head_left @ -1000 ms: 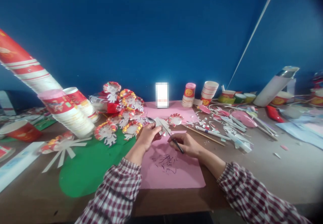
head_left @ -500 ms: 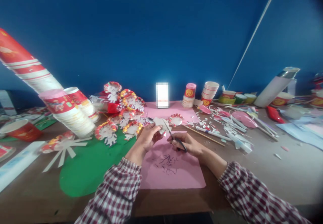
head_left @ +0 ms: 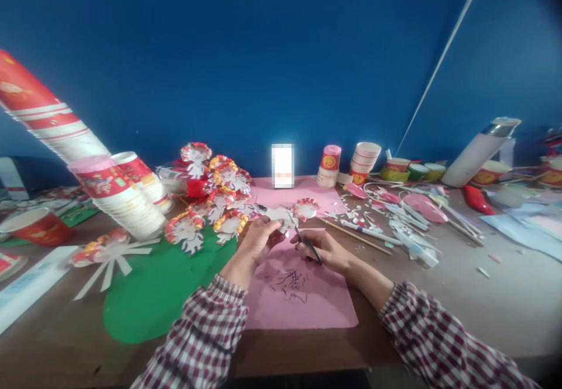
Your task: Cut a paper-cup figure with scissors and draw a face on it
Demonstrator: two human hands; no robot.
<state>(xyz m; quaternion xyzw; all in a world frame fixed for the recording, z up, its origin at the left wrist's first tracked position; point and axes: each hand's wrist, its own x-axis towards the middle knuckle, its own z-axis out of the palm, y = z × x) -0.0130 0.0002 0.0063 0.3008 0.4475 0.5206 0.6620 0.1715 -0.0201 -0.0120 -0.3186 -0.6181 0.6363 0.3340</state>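
Note:
My left hand (head_left: 259,238) pinches a small white paper cutout (head_left: 281,216) between thumb and fingers. Scissors with dark handles (head_left: 312,250) are gripped in my right hand (head_left: 327,251), their blades reaching up to the right side of the cutout. Below both hands lies a pink sheet (head_left: 302,310) with dark scribbled marks on it. Just behind the cutout is a ring with a red and white fringed rim (head_left: 306,207). Several paper figures with red and yellow frilled heads (head_left: 187,231) lie left of my left hand.
A green sheet (head_left: 149,295) lies at left, near leaning stacks of paper cups (head_left: 123,202). Two cup stacks (head_left: 329,167) stand at the back. A wooden stick (head_left: 357,237), a marker (head_left: 369,231) and paper scraps (head_left: 413,216) litter the right side. A blue wall (head_left: 281,61) rises behind.
The scissor blades have closed somewhat and changed angle against the white cutout. Both hands stay in nearly the same place.

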